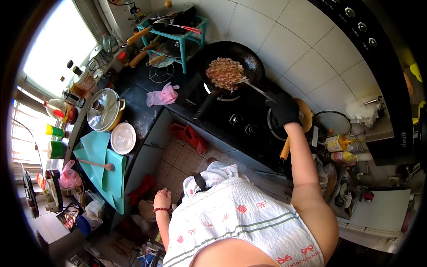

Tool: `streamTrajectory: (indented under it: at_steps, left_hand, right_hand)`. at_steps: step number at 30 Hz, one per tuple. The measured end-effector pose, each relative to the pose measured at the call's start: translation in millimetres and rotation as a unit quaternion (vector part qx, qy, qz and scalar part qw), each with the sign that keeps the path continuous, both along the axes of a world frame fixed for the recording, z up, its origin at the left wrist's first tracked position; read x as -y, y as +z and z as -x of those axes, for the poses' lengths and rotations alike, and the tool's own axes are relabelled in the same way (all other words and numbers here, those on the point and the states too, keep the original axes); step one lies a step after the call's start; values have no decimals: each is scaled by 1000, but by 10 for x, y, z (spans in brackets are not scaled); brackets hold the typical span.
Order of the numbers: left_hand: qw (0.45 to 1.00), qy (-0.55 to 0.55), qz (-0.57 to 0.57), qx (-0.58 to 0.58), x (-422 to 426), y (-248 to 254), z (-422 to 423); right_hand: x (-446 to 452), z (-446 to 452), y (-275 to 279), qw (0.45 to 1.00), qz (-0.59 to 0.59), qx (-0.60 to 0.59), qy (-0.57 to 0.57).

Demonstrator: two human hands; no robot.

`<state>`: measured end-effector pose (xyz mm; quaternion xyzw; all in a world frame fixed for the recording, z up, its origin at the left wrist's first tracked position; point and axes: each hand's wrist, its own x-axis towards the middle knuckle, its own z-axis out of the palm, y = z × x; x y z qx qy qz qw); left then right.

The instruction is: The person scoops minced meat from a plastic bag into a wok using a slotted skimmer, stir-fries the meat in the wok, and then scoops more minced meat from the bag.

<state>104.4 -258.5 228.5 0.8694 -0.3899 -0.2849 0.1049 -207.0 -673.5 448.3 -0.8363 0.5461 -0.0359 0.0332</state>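
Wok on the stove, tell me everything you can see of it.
The wok is dark, round and deep, apparently metal, its inner wall glossy. Its straight black handle points toward the picture's lower left. It sits on the black stove, holding small browned pieces of food. The gloved right hand's spatula reaches into it.

Food in wok on stove.

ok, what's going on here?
The dark-gloved right hand holds a spatula, its blade at the edge of the chopped food in the wok. The wok sits on the stove, its handle pointing toward the person's side. The left hand is away from the stove, with nothing visible in it.
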Motion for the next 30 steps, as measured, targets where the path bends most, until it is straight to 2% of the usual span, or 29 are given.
streamTrajectory:
  at_steps: [2,5,8,12,15,18,21,24,27,30]
  left_hand:
    - [1000,-10,6,-1,-28,-46,-7]
    - [1000,1,7,-9,-25,-17,1]
    - [999,10,-38,-21,-24,-14,-1]
    - [999,1,-27,-24,-4,-26,22]
    - [1000,9,-15,-22,0,-25,13]
    - [1000,11,-23,-12,-22,-51,13]
    - [1000,6,-20,-18,-18,-41,36]
    - [1000,3,-13,-20,-16,-79,49]
    - [1000,13,-14,-25,-3,-26,62]
    - [999,17,-28,-35,23,-8,75]
  right_hand:
    - [248,175,-482,998,50,6,49]
    - [156,108,-215,998,23,47,27]
    - [115,162,-155,993,46,93,51]
    - [200,118,-433,999,38,-21,32]
    - [97,30,-142,1000,-4,-1,11]
    - [-46,37,84,998,29,47,43]
    - [45,104,-217,996,45,-16,80]
    - [-9,-51,-125,998,-5,-57,24]
    - [-71,-18,14,999,9,14,36]
    - [-37,1,-170,998,26,34,46]
